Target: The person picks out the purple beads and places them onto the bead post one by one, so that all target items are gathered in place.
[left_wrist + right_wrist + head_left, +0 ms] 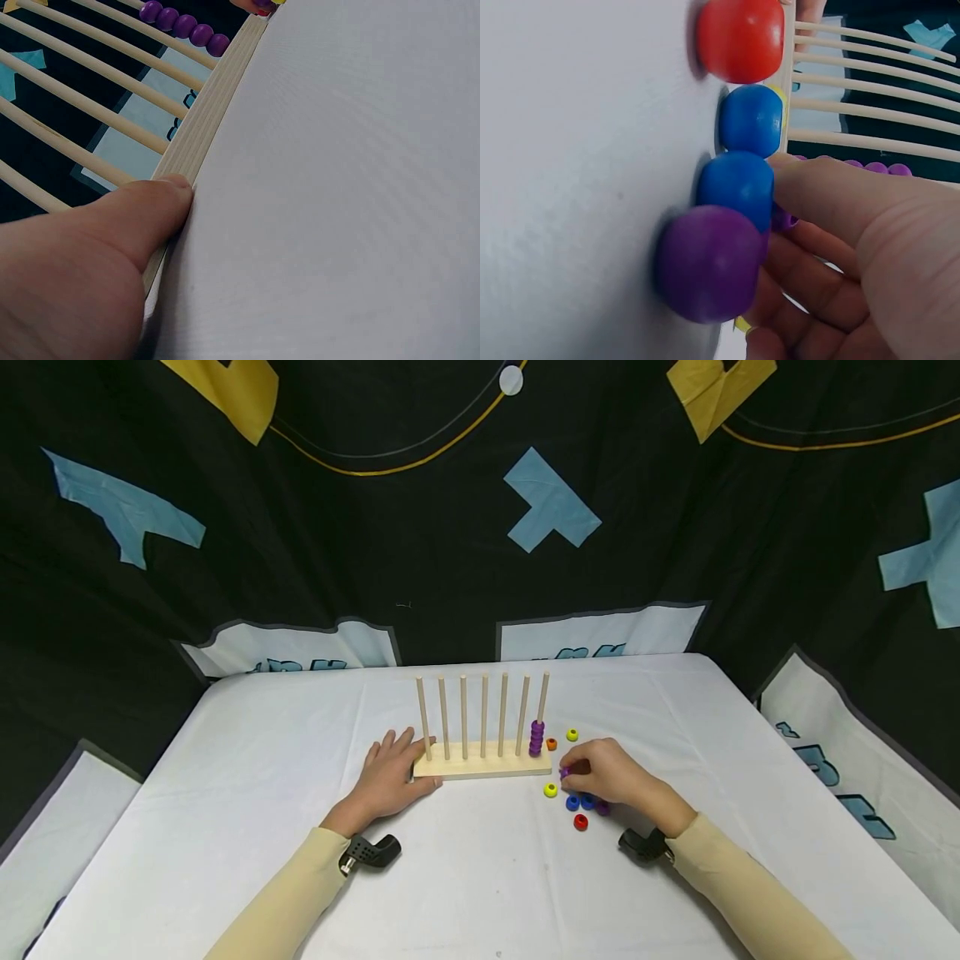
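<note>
Pale wood forms the rack (480, 766), a flat base carrying seven upright pegs, which stands near the middle of a table (480, 877) spread with white cloth. On its rightmost peg (543, 693) sits a stack of purple beads (536, 739) (five, as counted in the left wrist view), lowest at the base; the other six pegs are bare. The left hand (392, 777) holds the left end of the base: its thumb lies against the front edge, its forefinger reaches the rear corner, and the remaining fingers are extended and spread. The right hand (606, 770), just beyond the right end of the rack, has thumb and fingers closed in a pinch on a loose purple bead (564, 772).

Further beads lie on the cloth around that hand. An orange bead (551, 744) lies near the stack, with a yellow bead (572, 735) behind and to its right; a second yellow bead (551, 790) lies in front of the rack's right end. Two blue beads (572, 802) lie side by side below the right hand, a purple one (602, 808) next to them (partly hidden by the hand), and a red bead (581, 822) nearest the viewer. Beyond the table hangs a black curtain (390, 560).
</note>
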`<state>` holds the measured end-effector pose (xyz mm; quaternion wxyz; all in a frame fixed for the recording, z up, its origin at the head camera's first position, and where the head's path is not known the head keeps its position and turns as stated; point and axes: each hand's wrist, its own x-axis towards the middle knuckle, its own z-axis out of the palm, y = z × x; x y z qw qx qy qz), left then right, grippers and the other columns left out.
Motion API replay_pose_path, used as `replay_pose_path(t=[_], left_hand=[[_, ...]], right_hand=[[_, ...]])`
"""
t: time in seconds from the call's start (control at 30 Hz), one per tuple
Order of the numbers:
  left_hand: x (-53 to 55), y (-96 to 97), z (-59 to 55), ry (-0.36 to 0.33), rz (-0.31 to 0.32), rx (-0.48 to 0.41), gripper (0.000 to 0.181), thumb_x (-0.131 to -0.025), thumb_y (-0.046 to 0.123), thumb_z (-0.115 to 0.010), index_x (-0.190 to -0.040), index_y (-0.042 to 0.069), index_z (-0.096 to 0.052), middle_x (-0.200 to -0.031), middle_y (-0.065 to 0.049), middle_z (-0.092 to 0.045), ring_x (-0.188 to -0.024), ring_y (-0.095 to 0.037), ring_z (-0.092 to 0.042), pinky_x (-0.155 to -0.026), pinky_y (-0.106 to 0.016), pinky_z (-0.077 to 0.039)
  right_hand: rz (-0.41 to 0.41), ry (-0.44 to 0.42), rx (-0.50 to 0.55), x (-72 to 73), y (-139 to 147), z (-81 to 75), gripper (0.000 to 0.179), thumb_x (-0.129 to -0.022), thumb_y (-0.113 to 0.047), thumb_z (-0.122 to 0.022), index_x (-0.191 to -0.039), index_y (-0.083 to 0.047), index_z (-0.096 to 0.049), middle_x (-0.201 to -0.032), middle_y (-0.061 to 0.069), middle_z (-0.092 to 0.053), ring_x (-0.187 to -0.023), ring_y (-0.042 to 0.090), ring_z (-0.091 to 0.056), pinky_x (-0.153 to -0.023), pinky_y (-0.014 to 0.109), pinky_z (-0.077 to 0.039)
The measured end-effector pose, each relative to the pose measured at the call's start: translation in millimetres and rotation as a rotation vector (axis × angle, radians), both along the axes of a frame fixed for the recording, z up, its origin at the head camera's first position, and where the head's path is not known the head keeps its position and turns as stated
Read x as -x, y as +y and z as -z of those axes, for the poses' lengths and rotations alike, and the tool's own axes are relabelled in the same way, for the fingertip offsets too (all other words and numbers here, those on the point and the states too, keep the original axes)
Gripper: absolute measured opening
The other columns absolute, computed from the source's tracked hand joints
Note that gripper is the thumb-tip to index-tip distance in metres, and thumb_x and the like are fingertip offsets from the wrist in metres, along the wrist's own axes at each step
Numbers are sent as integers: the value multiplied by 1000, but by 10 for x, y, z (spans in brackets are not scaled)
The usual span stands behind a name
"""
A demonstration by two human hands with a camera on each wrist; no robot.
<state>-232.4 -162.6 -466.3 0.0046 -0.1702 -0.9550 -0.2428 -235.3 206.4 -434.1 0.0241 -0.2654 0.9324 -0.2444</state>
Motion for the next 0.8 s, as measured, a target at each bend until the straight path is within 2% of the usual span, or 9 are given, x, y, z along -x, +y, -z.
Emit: replay_pose_path(t=[0.2, 0.43, 0.8], left_hand=[[1, 3, -2, -4, 0, -3, 69, -94, 39, -67, -153, 10, -47, -162, -31, -30, -153, -57, -15, -120, -73, -11], [8, 1, 15, -5, -1, 1, 69, -94, 40, -67, -153, 10, -47, -163, -31, -30, -153, -57, -15, -121, -72, -11], [8, 1, 20, 5, 2, 7, 69, -94, 40, -67, -152, 9, -47, -162, -31, -31, -152, -58, -16, -120, -73, -12]], right_hand=[[23, -4, 54, -7, -8, 5, 21, -86, -13, -81, -103, -2, -78, -87, 3, -75, -69, 6, -53, -65, 19, -49], [1, 96, 104, -28, -5, 11, 22, -85, -6, -79, -106, -2, -79, -85, 3, -71, -69, 4, -51, -60, 18, -47], [84, 113, 159, -20, -11, -20, 24, -80, -1, -78, -104, 0, -77, -89, 5, -71, -71, 8, -53, -57, 20, -47]])
